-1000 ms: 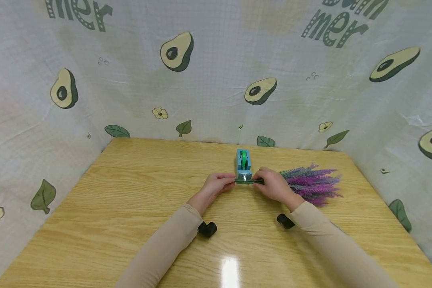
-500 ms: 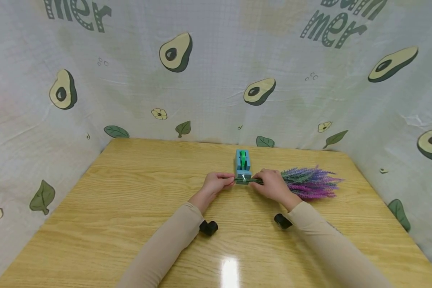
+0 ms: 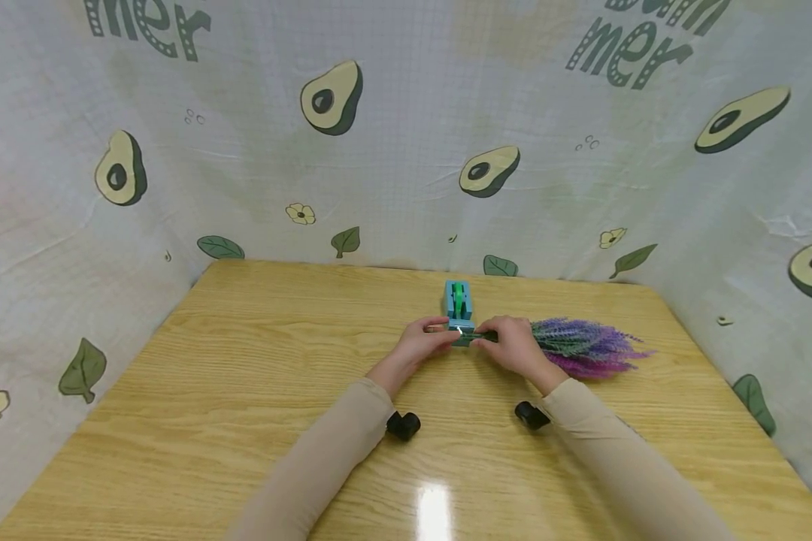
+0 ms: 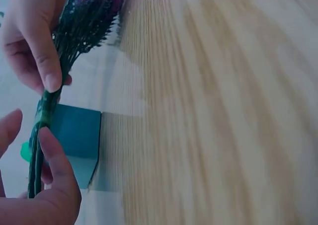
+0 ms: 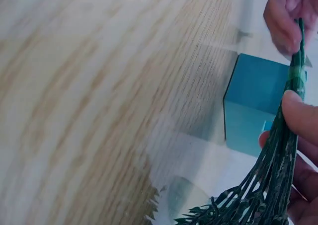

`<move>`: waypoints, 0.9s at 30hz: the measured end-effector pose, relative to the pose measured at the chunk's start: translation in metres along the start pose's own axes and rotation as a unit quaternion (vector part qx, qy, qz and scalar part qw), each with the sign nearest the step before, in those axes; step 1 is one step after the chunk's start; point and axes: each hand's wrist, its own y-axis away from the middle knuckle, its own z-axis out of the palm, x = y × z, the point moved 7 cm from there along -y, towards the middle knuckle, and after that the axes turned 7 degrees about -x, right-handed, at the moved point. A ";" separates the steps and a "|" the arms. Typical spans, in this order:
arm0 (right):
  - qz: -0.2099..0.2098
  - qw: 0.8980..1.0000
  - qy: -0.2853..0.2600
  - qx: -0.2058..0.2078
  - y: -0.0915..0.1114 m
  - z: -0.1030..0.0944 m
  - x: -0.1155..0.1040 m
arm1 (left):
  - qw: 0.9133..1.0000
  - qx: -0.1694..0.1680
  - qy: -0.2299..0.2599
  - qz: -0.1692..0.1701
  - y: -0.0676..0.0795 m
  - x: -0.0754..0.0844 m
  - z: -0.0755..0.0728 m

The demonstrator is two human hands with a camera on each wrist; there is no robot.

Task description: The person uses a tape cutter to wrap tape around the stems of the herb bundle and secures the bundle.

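Note:
A bunch of purple lavender (image 3: 585, 346), seemingly artificial, lies sideways with its flower heads to the right. My right hand (image 3: 510, 344) grips its green stems (image 5: 280, 145), thumb on the near side. Farther toward the stem ends, my left hand (image 3: 421, 342) pinches them between thumb and a finger, with the index finger lifted away. Between the hands a shiny, lighter green band of tape (image 4: 43, 116) goes around the stems. Right behind them stands a blue tape dispenser (image 3: 458, 299) with a green roll (image 3: 457, 297); the stems and left fingers overlap its front end in the head view.
Both hands work over a wooden table (image 3: 277, 338), toward its back edge. A white curtain (image 3: 406, 150) printed with avocados surrounds the table at the back and sides. Black wrist cameras (image 3: 404, 426) sit under the forearms.
My left hand has moved right, from the stem ends to the front of the dispenser, its thumb now over the taped part. The flower heads have turned and bunched slightly; the right hand stays put.

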 end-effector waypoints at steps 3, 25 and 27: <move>0.007 1.000 0.004 -0.002 0.000 0.000 -0.001 | 1.000 0.010 0.011 0.005 -0.003 -0.001 0.004; 0.020 1.000 -0.003 -0.018 -0.002 0.003 0.000 | 0.996 0.051 0.073 0.007 -0.011 -0.002 0.006; 0.018 1.000 -0.002 -0.017 -0.002 0.002 0.000 | 0.995 0.051 0.080 0.001 -0.012 -0.002 0.006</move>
